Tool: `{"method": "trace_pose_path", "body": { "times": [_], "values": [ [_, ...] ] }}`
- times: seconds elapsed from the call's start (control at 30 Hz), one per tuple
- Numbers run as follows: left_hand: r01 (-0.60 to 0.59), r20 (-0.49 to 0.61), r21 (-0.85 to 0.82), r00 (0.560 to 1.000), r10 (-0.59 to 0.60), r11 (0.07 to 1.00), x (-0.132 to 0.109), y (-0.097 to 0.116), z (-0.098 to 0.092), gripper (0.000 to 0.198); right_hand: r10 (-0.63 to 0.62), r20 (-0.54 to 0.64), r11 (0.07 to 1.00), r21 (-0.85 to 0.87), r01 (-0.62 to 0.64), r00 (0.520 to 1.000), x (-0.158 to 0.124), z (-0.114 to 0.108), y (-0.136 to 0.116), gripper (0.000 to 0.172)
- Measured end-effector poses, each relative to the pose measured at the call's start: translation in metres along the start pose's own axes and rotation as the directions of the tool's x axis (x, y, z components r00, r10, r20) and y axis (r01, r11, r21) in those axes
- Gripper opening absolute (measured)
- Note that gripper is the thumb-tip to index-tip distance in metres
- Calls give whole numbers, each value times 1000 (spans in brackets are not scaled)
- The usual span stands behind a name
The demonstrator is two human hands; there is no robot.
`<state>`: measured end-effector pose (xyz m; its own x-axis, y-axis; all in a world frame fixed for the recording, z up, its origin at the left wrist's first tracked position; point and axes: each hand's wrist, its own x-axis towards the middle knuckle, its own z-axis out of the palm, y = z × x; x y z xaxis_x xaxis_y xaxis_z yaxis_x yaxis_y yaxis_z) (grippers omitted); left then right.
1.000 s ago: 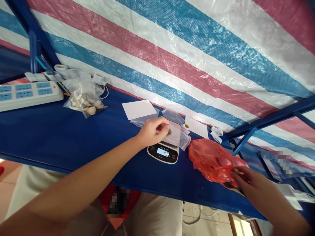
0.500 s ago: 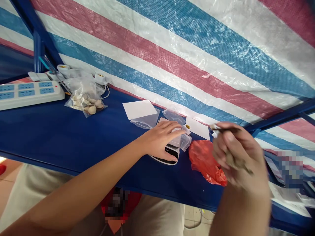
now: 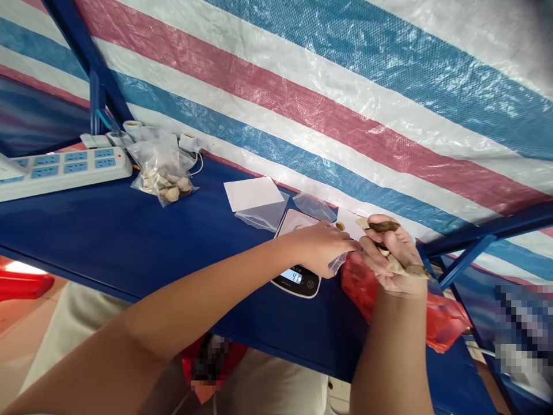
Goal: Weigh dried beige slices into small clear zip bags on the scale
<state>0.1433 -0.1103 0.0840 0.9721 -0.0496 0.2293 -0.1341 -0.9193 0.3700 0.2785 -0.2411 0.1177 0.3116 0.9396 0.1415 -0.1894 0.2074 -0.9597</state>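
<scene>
A small digital scale (image 3: 296, 278) sits on the blue table (image 3: 108, 236), its display lit. My left hand (image 3: 322, 249) rests over the scale's platform, fingers closed on a clear plastic bag (image 3: 336, 263) lying there. My right hand (image 3: 391, 256) is just to the right of it, closed around several brown, stick-like pieces (image 3: 382, 226) that poke out above and beside the fingers. Under my right hand lies a red plastic bag (image 3: 440, 320).
A white card (image 3: 253, 192) and empty clear bags (image 3: 264, 217) lie behind the scale. Farther left are a clear bag of pale chunks (image 3: 164, 181) and a white power strip (image 3: 64, 170). A striped tarp (image 3: 345, 104) backs the table; blue frame bars (image 3: 484, 227) stand at right.
My right hand left the red bag, rose with the brown pieces and came down beside the scale. My left hand slid right across the platform onto the clear bag.
</scene>
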Motion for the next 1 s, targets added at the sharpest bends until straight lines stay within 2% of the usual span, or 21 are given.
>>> {"method": "trace_pose_path", "body": {
  "times": [0.1,0.2,0.27,0.33,0.43,0.63,0.7,0.77,0.8,0.83,0.9,0.93,0.97,1.0],
  "values": [
    [-16,-163,-147,987,-8,989,-18,3,-5,50,-48,-2,999,-2,48,999,-4,2,-4,30],
    [-60,-340,-364,938,-72,929,-36,9,-13,51,-56,118,998,17,54,991,-7,11,-5,23],
    [-98,-413,-493,901,-134,864,-46,14,-18,54,-47,217,998,42,39,975,-9,19,-5,17],
    [-113,-425,-595,885,-192,796,-52,19,-20,55,-44,270,998,49,32,962,-9,27,-3,11],
    [-121,-399,-692,885,-238,711,-57,23,-21,56,-44,270,999,-17,50,962,-9,34,-2,9],
    [-151,-407,-726,880,-243,671,-57,23,-17,52,-25,253,972,-218,82,967,-11,34,-3,25],
    [-113,-392,-730,877,-277,674,-56,22,-16,54,-61,184,969,-227,102,981,-11,37,-2,24],
    [-69,-377,-718,874,-305,692,-56,23,-14,58,-137,32,951,-273,141,990,-9,44,2,21],
    [-53,-376,-708,873,-312,705,-56,23,-12,60,-210,-65,928,-328,178,975,-7,47,5,18],
    [-40,-374,-695,873,-313,718,-56,24,-11,61,-307,-165,887,-406,219,937,-5,51,8,17],
    [-29,-367,-671,881,-299,741,-54,25,-8,59,-514,-304,762,-592,264,802,-1,57,16,21],
    [-26,-362,-665,885,-292,746,-53,26,-7,58,-587,-320,695,-670,260,744,1,59,19,23],
    [-24,-355,-664,890,-287,747,-52,27,-6,58,-627,-315,642,-727,243,712,3,60,22,25],
    [-23,-348,-671,893,-287,741,-51,27,-5,58,-638,-301,607,-763,223,708,4,61,23,27]
  ]
}}
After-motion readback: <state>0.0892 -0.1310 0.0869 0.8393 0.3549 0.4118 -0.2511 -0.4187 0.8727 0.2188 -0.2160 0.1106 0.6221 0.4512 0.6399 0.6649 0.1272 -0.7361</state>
